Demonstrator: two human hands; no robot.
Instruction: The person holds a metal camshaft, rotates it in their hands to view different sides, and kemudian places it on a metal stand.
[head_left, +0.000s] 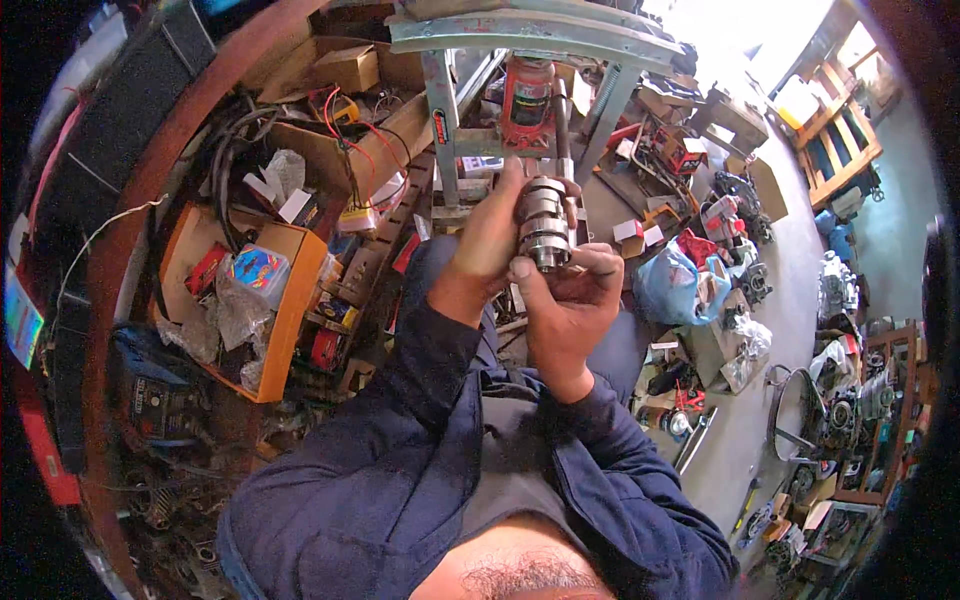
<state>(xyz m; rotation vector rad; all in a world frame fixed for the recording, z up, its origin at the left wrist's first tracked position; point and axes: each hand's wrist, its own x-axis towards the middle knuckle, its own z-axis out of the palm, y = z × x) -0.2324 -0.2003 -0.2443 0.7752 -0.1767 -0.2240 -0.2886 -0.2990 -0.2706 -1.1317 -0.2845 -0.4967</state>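
Observation:
A short, shiny steel camshaft [543,218], with stepped round lobes, is held upright in front of me between both hands. My left hand [487,240] is closed along its left side, the thumb pointing up beside the metal and the other fingers mostly hidden behind it. At the lower end, my right hand [572,308] pinches it, with the thumb on the near rim and bent fingers at the right. Just beyond the hands, a red bottle jack [527,105] stands in a grey-green metal press frame [540,38].
On the left, an orange box [290,340] holds bubble wrap and small packages, near a large cardboard box [385,150]. A blue plastic bag [665,285] lies to the right among parts and boxes. A wooden rack [835,130] stands at the far right.

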